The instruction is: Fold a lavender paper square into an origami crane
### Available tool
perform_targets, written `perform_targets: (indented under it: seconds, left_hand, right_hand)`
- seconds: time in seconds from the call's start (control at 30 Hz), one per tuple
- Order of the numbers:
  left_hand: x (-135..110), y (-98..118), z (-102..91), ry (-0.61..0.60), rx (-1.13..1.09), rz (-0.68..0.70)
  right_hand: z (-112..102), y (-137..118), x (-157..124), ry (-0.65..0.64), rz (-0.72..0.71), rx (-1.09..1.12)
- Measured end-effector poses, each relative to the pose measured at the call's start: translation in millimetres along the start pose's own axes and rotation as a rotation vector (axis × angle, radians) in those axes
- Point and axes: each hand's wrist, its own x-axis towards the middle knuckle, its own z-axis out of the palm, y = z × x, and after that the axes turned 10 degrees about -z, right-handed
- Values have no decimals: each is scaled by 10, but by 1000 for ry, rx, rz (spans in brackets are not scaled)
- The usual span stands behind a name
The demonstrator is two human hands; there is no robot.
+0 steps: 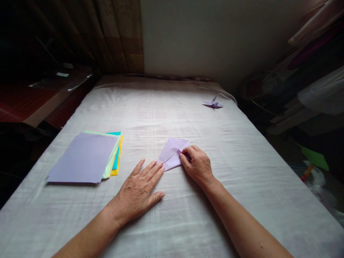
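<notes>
A partly folded sheet of light purple origami paper [172,150] lies on the cloth-covered surface in front of me. My left hand [142,186] rests flat with its fingers spread, the fingertips touching the paper's near left corner. At the paper's right side, my right hand [197,163] pinches a flap between thumb and fingers. Part of that flap is hidden behind the fingers. Left of my hands sits a stack of square coloured paper [80,157], purple on top, with green, teal and yellow edges showing.
A folded purple paper crane [214,103] stands near the far right of the pale checked cloth [150,114]. A reddish wooden table [34,100] with a clear plastic sleeve [64,80] adjoins on the left. Hanging fabrics [319,93] line the right side.
</notes>
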Motion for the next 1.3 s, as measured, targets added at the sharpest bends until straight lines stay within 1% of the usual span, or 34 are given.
perform_targets:
  seconds: [0.27, 0.47, 0.67, 1.0, 1.17, 1.3]
  left_hand:
    - [-16, -5, 16, -5, 30, 7]
    - [-31, -5, 20, -50, 33, -14]
    - [-28, -10, 28, -55, 29, -7]
    - [-27, 2, 17, -60, 25, -17]
    - [-18, 26, 19, -56, 10, -49]
    - [-15, 34, 26, -41, 9, -45]
  right_hand:
    - [19, 2, -1, 0, 6, -23]
    - [16, -7, -2, 7, 13, -27]
    - [28, -2, -4, 28, 31, 12]
    - [7, 0, -11, -15, 9, 24]
    - [-1, -24, -13, -14, -8, -11]
    - [-15, -113, -27, -18, 3, -92]
